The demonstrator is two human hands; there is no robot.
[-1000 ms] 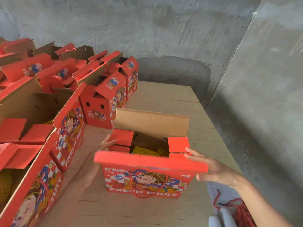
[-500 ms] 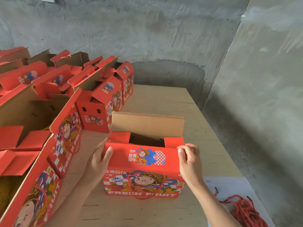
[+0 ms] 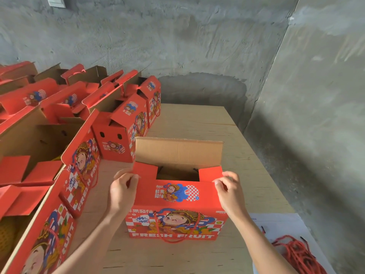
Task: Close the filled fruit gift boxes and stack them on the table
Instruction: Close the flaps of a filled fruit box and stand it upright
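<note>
Flap lowered, pinched between left hand, right hand

Gift box contents unseen in shadow; red cords and leftmost open boxes cropped at edges.

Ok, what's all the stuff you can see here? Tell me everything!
front gift box: one, red with a cartoon figure, middle of the table, near flap folded over, brown far flap up
other gift boxes: several, overlapping too much to count, red and brown, rows on the left, most open
yellow netting: one patch, inside the nearest left box
table: one, pale wood, under everything
cords: one pile, red, lower right on the paper
paper: one sheet, white, table's near right corner
walls: two, grey concrete, behind and right
wall plate: one, white, top left
left hand: one, pinches the front box's left flap corner
right hand: one, pinches its right flap corner
</note>
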